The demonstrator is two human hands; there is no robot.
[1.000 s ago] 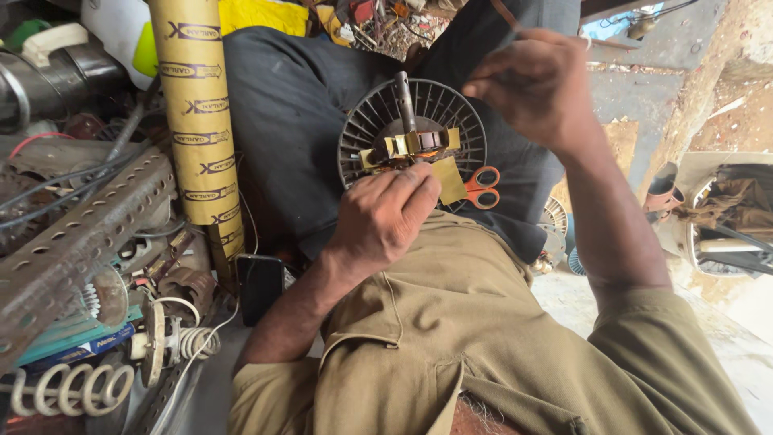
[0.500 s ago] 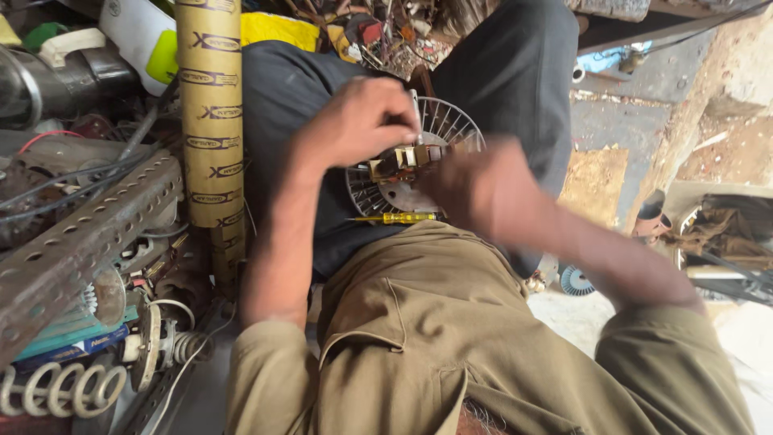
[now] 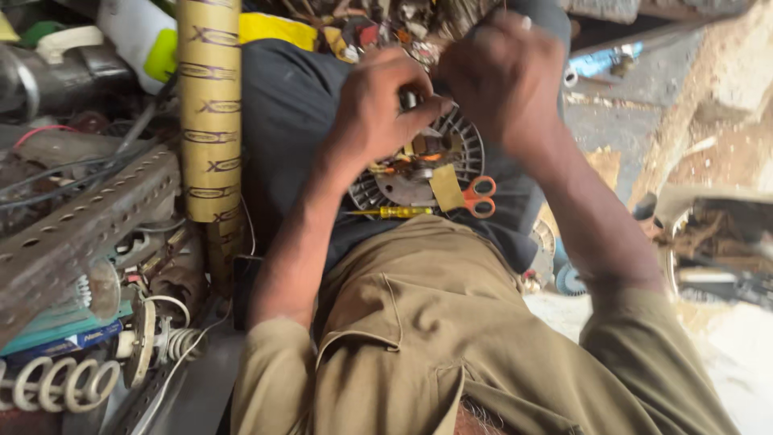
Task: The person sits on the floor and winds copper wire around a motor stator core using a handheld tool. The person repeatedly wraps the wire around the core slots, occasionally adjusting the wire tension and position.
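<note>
Far to the left of my left grip lay a perforated metal angle bar (image 3: 76, 229) with wire coils (image 3: 56, 383) below it, and nearer in stood a tall yellow cardboard tube (image 3: 209, 113). My left hand (image 3: 378, 105) was curled over the top of the round finned motor part (image 3: 455, 157) resting on my lap, the fingers (image 3: 427, 109) pinched around a short metal shaft (image 3: 409, 99) that rose from the part's middle. Just below that grip, a yellow-handled screwdriver (image 3: 394, 212) lay across the dark cloth, near the edge of my khaki shirt (image 3: 435, 322). Just right of the screwdriver, orange-handled scissors (image 3: 479, 197) lay against the lower rim of the motor part. My right hand (image 3: 503, 72) hung just right of the left one, over the upper edge of the part, fingers bent inward; whether that grip pinched anything I could not tell, since the back of the hand hid the fingertips. Well to the right of it sat a heap of rusty scrap (image 3: 717, 234) on the ground.
</note>
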